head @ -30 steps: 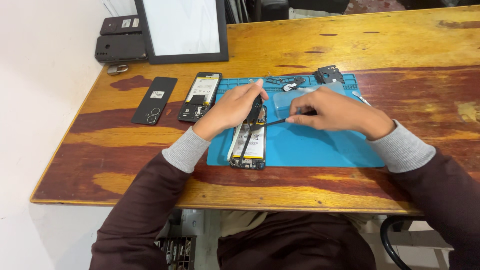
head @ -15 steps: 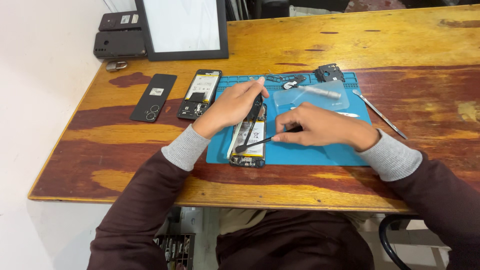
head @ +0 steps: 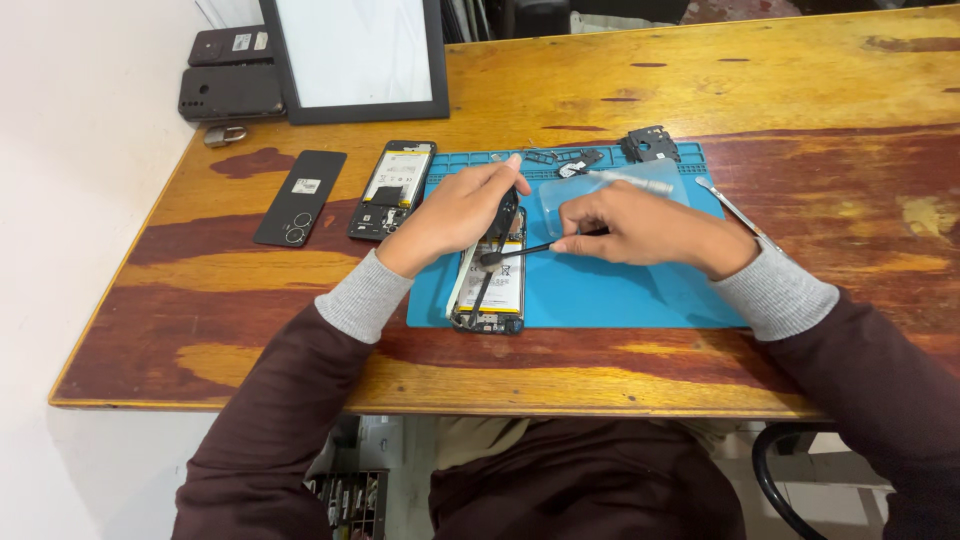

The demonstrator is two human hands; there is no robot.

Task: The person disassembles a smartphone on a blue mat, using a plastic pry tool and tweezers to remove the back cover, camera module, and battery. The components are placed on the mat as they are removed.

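Note:
An opened phone [head: 491,290] with its battery showing lies on the blue work mat [head: 600,290]. My left hand [head: 455,213] rests on the phone's upper part and holds it down, fingers curled over the top. My right hand [head: 640,225] grips a thin black tool [head: 515,252] whose tip touches the phone's middle, near the battery. A clear plastic film [head: 610,190] lies on the mat behind my right hand.
A phone frame [head: 392,188] and a black back cover [head: 300,197] lie left of the mat. Small black parts [head: 650,145] and metal tweezers [head: 735,208] sit at the mat's far right. A framed white panel [head: 355,55] and two dark phones [head: 230,92] stand at the back left.
My right hand has moved left along the mat, bringing the black tool's tip onto the phone. The tweezers it covered now show. My left hand has stayed on the phone.

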